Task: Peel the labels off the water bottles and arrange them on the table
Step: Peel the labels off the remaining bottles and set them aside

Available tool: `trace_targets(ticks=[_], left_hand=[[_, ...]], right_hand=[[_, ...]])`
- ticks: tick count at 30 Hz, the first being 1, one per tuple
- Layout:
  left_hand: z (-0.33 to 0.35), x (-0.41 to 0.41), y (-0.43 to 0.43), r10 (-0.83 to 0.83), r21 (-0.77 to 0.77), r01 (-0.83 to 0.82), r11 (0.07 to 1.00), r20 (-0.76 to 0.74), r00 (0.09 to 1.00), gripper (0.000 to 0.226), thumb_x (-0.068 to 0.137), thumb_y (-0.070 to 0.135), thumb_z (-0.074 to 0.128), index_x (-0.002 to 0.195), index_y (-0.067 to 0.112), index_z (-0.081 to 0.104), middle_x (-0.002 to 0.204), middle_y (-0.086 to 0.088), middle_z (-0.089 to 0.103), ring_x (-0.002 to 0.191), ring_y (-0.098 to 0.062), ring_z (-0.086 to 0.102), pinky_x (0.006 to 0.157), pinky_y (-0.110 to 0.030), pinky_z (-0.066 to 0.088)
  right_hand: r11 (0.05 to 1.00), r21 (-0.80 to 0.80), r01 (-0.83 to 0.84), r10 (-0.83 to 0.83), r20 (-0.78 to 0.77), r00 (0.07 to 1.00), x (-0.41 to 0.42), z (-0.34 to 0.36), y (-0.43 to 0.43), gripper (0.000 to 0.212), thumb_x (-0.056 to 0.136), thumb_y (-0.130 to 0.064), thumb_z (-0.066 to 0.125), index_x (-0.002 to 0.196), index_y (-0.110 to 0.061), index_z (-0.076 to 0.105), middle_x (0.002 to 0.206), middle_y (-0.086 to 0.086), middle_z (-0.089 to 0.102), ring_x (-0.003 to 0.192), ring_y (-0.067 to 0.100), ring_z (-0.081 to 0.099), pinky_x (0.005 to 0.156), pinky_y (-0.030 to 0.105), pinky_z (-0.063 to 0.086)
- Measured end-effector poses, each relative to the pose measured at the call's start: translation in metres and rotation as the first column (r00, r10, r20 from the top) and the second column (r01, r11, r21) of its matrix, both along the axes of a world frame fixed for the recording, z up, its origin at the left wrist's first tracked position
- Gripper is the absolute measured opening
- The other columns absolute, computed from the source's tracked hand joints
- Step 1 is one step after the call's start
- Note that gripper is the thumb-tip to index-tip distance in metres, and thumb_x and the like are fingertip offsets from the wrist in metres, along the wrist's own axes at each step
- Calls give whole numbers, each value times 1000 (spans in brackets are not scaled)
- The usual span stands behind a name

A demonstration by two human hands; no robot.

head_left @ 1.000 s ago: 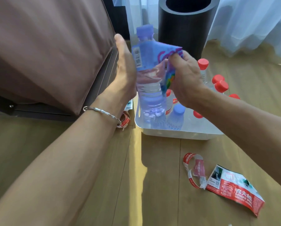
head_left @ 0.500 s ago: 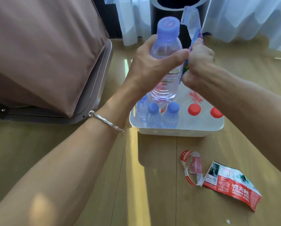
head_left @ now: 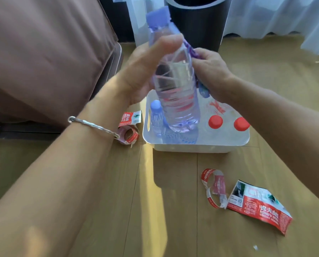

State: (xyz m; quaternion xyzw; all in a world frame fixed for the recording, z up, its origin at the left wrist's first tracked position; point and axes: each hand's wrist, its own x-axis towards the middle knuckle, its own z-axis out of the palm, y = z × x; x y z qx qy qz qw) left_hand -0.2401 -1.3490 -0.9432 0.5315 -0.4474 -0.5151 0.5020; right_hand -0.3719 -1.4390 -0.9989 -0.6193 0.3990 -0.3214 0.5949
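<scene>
A clear water bottle (head_left: pixel 175 89) with a lilac cap is held upright above the white tub (head_left: pixel 192 146). My left hand (head_left: pixel 142 71) grips its upper body, thumb across the front. Behind the bottle on its right side, my right hand (head_left: pixel 210 75) grips the crumpled purple label (head_left: pixel 192 52). Whether the label still clings to the bottle I cannot tell. In the tub stand a small lilac-capped bottle (head_left: pixel 156 117) and two red-capped bottles (head_left: pixel 215 121) (head_left: pixel 241 123).
A torn red label (head_left: pixel 257 204) and a red strip (head_left: pixel 213 188) lie on the wooden surface at the front right. Another red label (head_left: pixel 130 117) and a curled strip (head_left: pixel 129 135) lie left of the tub. Brown cushion at left, black cylinder (head_left: pixel 197 23) behind.
The bottle tilted and came lower, toward the tub. My right hand pulled the purple label down from above the cap to the bottle's right side. The view shifted, showing red labels left of the tub.
</scene>
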Motion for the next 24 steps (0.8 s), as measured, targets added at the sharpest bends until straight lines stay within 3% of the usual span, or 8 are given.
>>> trace_targets(ticks=[5,8,12,14,16,20,22,24], left_hand=[[-3,12,3,-23,88,28,996,-59,998,55,73,39,73,106,-4,60,107,-25,65,102,-41,65,101,-61,46],[-3,11,4,59,61,-53,997,-100,993,59,69,37,76,105,-6,58,100,-26,66,97,-41,67,90,-53,54],[14,19,-2,295,-68,-304,950,-113,949,42,57,39,77,82,8,65,76,-8,67,81,-29,69,82,-54,58],[23,20,-6,392,-120,-400,909,-80,916,34,62,34,80,76,8,63,74,-10,62,76,-29,66,77,-62,57],[30,18,-8,440,-158,-429,889,40,897,31,67,33,79,75,9,63,79,-15,55,74,-28,61,71,-63,57],[35,15,-3,458,-173,-440,881,84,885,27,83,33,67,60,20,60,63,-2,55,62,-22,56,65,-36,55],[35,23,-4,569,-156,-551,820,119,814,22,80,29,58,62,22,48,55,7,45,57,-16,47,61,-29,43],[30,37,-5,638,-238,-594,769,348,687,20,84,20,50,66,21,40,53,11,45,52,-5,43,62,-24,38]], right_hand=[[940,-86,-330,299,-255,919,-5,0,8,21,85,-22,73,104,-14,74,108,14,72,89,10,64,89,39,56],[966,-102,-239,212,-222,952,-1,1,1,52,78,-24,75,128,-21,60,120,5,65,109,14,63,96,37,54],[981,-194,2,-12,-49,999,1,19,4,46,84,-37,70,126,-21,59,114,-6,64,104,5,62,88,18,50],[965,-191,-179,174,-43,984,3,30,13,55,78,-51,70,124,-23,60,115,-4,68,104,6,66,89,23,53],[924,-210,-320,304,-107,947,9,36,18,60,75,-43,78,126,-24,56,114,-4,68,103,7,68,91,27,55],[918,-329,-221,158,-207,966,21,35,26,48,67,-29,83,104,-36,55,98,-14,63,91,2,67,88,25,55],[932,-339,-126,54,-213,975,23,26,30,62,57,-39,78,113,-27,55,101,-12,61,93,6,65,87,32,56],[934,-350,-71,-15,-238,971,24,18,28,69,55,-41,77,116,-19,53,97,-11,60,90,7,64,84,34,56]])
